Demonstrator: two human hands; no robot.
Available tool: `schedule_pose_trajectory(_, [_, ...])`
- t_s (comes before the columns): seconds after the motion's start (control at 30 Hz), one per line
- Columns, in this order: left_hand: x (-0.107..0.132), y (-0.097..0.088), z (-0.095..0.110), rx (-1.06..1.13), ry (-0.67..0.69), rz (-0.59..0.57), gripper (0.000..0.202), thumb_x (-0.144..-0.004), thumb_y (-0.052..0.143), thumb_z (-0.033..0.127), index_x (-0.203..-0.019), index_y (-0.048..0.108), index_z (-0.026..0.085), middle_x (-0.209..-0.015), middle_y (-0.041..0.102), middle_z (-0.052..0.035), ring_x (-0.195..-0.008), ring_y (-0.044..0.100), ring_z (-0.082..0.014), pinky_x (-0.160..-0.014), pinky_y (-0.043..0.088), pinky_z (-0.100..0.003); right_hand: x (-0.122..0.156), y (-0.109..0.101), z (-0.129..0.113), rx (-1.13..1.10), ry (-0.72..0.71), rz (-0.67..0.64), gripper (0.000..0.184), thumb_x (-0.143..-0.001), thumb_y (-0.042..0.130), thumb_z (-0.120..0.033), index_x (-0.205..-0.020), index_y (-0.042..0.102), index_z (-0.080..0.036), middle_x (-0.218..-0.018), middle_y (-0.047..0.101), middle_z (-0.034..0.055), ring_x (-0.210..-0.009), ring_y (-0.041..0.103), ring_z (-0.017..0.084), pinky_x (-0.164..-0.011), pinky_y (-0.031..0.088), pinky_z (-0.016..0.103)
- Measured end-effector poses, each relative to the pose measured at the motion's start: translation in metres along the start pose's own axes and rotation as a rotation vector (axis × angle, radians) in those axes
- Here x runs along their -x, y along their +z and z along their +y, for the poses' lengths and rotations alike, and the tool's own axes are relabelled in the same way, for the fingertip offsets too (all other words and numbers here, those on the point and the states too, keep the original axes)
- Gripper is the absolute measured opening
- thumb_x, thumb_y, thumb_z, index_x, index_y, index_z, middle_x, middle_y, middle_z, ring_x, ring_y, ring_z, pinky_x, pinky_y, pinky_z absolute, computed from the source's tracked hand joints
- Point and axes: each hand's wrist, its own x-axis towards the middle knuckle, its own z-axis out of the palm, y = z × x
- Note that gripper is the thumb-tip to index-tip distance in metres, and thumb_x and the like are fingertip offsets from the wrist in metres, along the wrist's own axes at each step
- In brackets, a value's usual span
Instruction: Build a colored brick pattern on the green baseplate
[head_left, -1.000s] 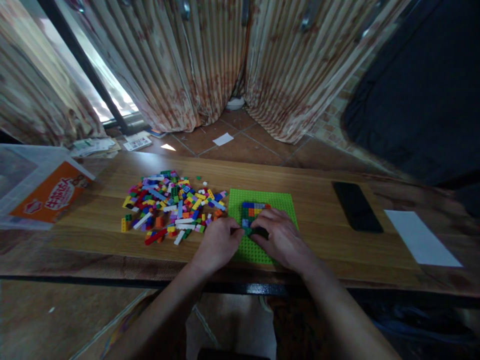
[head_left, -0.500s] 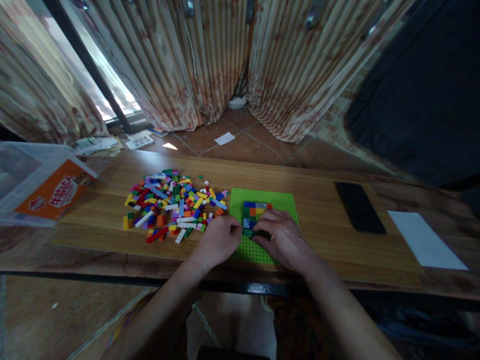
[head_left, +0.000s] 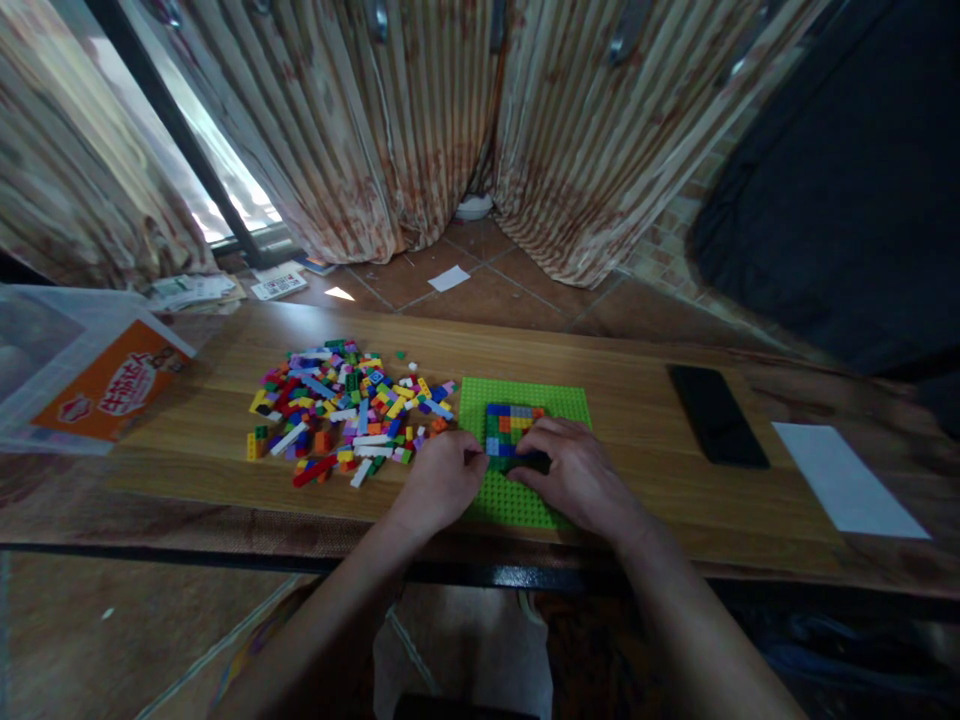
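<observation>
A bright green baseplate (head_left: 562, 400) lies flat on the wooden table (head_left: 645, 470). A small block of coloured bricks (head_left: 510, 425) is built on it. My left hand (head_left: 439, 480) rests curled at the plate's left edge, fingertips against the built block. My right hand (head_left: 574, 470) lies over the plate's near right part, fingers bent and pressing on a dark green brick (head_left: 499, 462) at the block's near edge. A heap of loose coloured bricks (head_left: 341, 410) lies just left of the plate.
A black phone (head_left: 716, 412) and a white sheet of paper (head_left: 847, 480) lie to the right. A clear plastic box with an orange label (head_left: 97, 385) sits at the far left. Striped curtains (head_left: 420, 130) hang beyond the table.
My right hand has shifted slightly to the right and up over the plate; my left hand stays at the plate's left edge. The bricks in the heap have not moved.
</observation>
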Motion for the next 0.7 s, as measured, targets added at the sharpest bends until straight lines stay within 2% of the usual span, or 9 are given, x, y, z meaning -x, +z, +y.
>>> schedule_pose_trajectory(0.1, [-0.001, 0.001, -0.002, 0.017, -0.014, -0.016, 0.02, -0.081, 0.05, 0.02, -0.064, 0.06, 0.017, -0.054, 0.059, 0.0002, -0.051, 0.056, -0.013, -0.05, 0.038, -0.022, 0.0, -0.008, 0.008, -0.094, 0.047, 0.022, 0.014, -0.073, 0.077, -0.029, -0.079, 0.066, -0.023, -0.083, 0.066, 0.0012, -0.081, 0.061, 0.02, -0.076, 0.045, 0.035])
schedule_pose_trajectory(0.17, [-0.002, 0.0, -0.004, 0.046, -0.034, -0.036, 0.021, -0.082, 0.048, 0.021, -0.064, 0.059, 0.017, -0.055, 0.06, -0.0001, -0.049, 0.056, -0.0124, -0.049, 0.039, -0.022, 0.0, -0.014, 0.017, -0.171, 0.109, 0.099, 0.011, -0.079, 0.071, -0.031, -0.074, 0.067, -0.023, -0.078, 0.065, 0.0005, -0.075, 0.061, 0.017, -0.071, 0.045, 0.032])
schedule_pose_trajectory(0.33, [-0.007, -0.008, -0.008, 0.195, -0.135, -0.059, 0.025, -0.085, 0.046, 0.028, -0.063, 0.052, 0.018, -0.057, 0.059, 0.0017, -0.045, 0.056, -0.0107, -0.043, 0.039, -0.02, -0.002, -0.024, 0.048, -0.225, 0.374, 0.548, 0.023, -0.08, 0.065, -0.039, -0.069, 0.067, -0.02, -0.07, 0.064, 0.0014, -0.065, 0.059, 0.016, -0.064, 0.045, 0.031])
schedule_pose_trajectory(0.43, [-0.009, -0.011, -0.008, 0.266, -0.136, -0.057, 0.026, -0.085, 0.046, 0.03, -0.062, 0.049, 0.019, -0.055, 0.057, 0.0033, -0.044, 0.054, -0.0097, -0.042, 0.039, -0.02, -0.004, -0.026, 0.059, -0.265, 0.506, 0.746, 0.025, -0.078, 0.066, -0.041, -0.069, 0.068, -0.018, -0.068, 0.065, 0.0021, -0.063, 0.058, 0.016, -0.062, 0.045, 0.031])
schedule_pose_trajectory(0.53, [-0.01, -0.011, -0.01, 0.269, -0.12, -0.067, 0.026, -0.085, 0.046, 0.032, -0.062, 0.049, 0.019, -0.055, 0.056, 0.0036, -0.044, 0.054, -0.0101, -0.041, 0.039, -0.02, -0.006, -0.025, 0.058, -0.324, 0.524, 0.803, 0.026, -0.076, 0.067, -0.041, -0.068, 0.068, -0.017, -0.067, 0.066, 0.002, -0.061, 0.058, 0.016, -0.06, 0.045, 0.03])
schedule_pose_trajectory(0.7, [-0.011, -0.012, -0.014, 0.172, -0.05, -0.05, 0.026, -0.085, 0.046, 0.035, -0.067, 0.055, 0.018, -0.058, 0.059, 0.0025, -0.048, 0.056, -0.0117, -0.046, 0.041, -0.022, -0.012, -0.023, 0.047, -0.345, 0.494, 0.761, 0.024, -0.077, 0.067, -0.038, -0.065, 0.068, -0.017, -0.064, 0.065, 0.0016, -0.062, 0.058, 0.015, -0.061, 0.044, 0.03])
